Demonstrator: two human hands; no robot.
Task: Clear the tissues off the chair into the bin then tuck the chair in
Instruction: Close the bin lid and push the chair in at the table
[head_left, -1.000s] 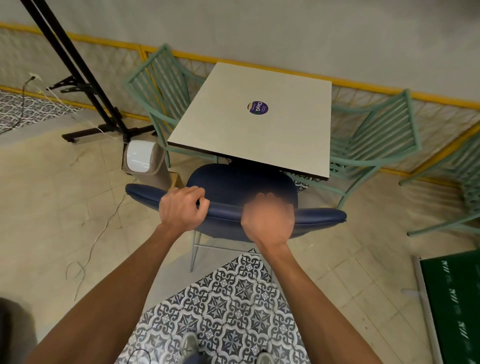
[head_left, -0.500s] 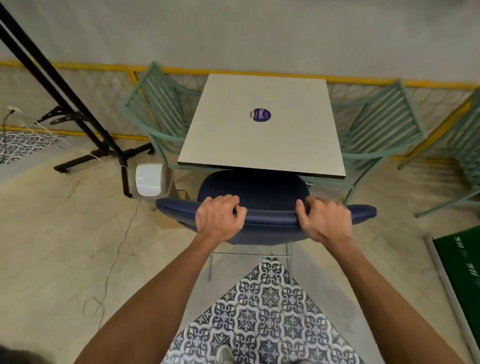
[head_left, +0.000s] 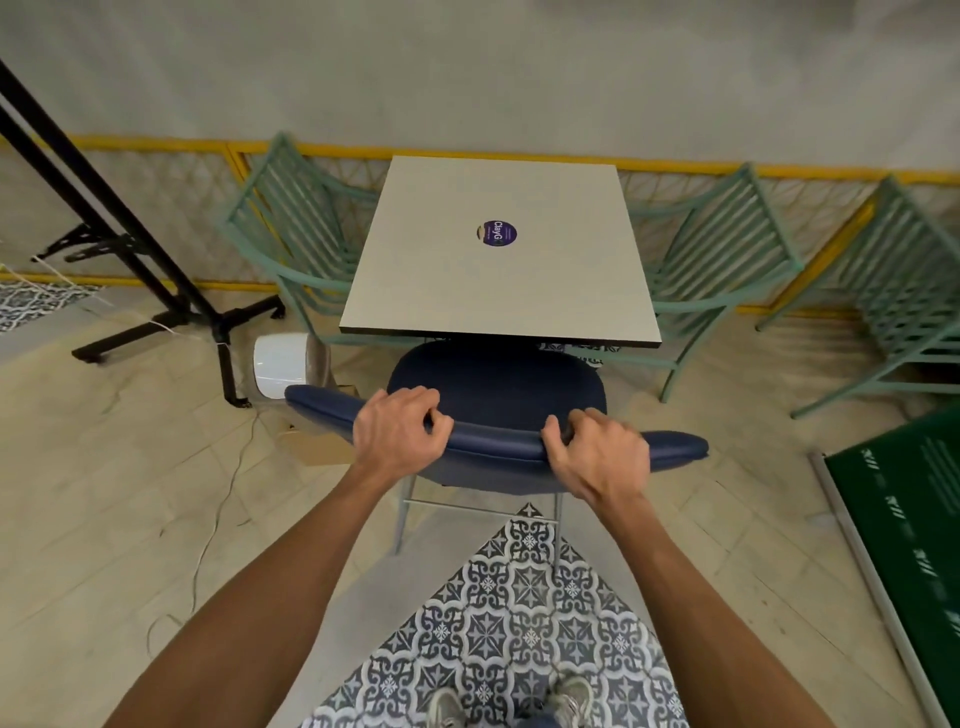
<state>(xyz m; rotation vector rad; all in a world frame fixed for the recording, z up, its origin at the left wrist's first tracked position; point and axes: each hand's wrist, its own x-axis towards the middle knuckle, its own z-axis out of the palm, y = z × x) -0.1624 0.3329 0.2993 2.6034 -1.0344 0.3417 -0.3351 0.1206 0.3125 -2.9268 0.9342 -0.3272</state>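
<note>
Already done: we saw no tissues on chair (head_left: 496, 389), mid-frame.
Grip: our left hand (head_left: 397, 441) and right hand (head_left: 597, 460) curled round backrest (head_left: 498, 447).
To do: tuck under table (head_left: 498, 291).

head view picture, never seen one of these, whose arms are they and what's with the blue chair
There is no machine here: a person wears one camera on the head, so the arms are their own. The left hand and right hand grip the top of the backrest of the dark blue padded chair, fingers curled over it. Its seat sits partly under the square pale grey table, which bears only a round purple sticker. No tissues show on the seat. A white-lidded bin stands on the floor to the left.
</note>
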